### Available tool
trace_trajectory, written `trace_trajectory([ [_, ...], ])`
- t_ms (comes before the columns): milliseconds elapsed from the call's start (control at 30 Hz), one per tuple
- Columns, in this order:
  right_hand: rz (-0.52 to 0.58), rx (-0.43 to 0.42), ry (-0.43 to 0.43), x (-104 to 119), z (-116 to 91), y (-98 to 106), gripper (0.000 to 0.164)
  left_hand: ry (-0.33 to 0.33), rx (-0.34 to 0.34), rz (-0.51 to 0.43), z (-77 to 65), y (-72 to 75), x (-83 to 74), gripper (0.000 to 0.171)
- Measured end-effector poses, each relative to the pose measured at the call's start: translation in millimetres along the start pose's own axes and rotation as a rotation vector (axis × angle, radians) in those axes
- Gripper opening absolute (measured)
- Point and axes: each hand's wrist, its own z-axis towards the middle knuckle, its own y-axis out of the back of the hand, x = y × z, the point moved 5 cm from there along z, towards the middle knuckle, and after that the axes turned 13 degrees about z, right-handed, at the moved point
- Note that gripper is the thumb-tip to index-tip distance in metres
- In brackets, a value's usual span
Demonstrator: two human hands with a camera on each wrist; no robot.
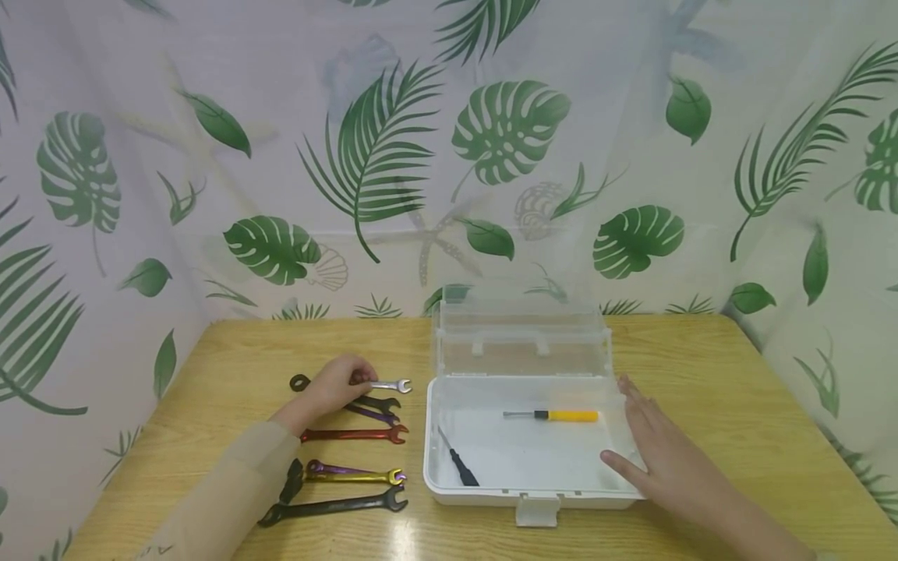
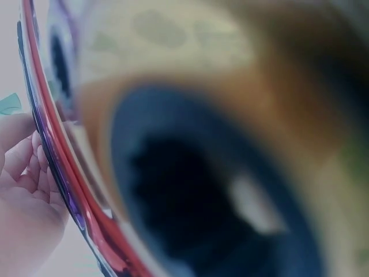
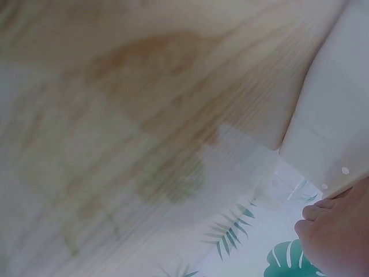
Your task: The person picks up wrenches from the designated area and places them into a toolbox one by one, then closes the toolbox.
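In the head view my left hand [image 1: 342, 382] pinches a silver wrench [image 1: 393, 385], the farthest of a column of wrenches on the table. Below it lie a black wrench [image 1: 379, 403], a red wrench [image 1: 354, 435], a gold wrench [image 1: 351, 475] and a large black wrench [image 1: 337, 505]; purple ones show between them. My right hand [image 1: 655, 444] rests against the right side of a white toolbox [image 1: 533, 494], fingers extended, thumb over the rim. Inside lie a yellow-handled screwdriver [image 1: 571, 416] and a black-handled screwdriver [image 1: 461, 470]. A blurred dark ring end [image 2: 132, 144] fills much of the left wrist view.
The toolbox's clear lid [image 1: 522, 351] stands raised at the back, and its white latch [image 1: 537, 511] hangs over the front edge. Leaf-patterned cloth [image 1: 393, 234] surrounds the wooden table [image 1: 708, 374] at the back and sides.
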Motion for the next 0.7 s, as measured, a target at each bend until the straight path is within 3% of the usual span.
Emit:
trace_trajectory([
  [500, -0.007, -0.013, 0.015, 0.1, -0.6, 2.1, 0.103, 0.047, 0.021, 0.012, 1.1, 2.1, -2.6, 0.004],
  [700, 0.006, -0.019, 0.034, 0.0, -0.5, 2.3, 0.102, 0.045, 0.017, 0.067, 0.5, 5.8, -3.0, 0.004],
])
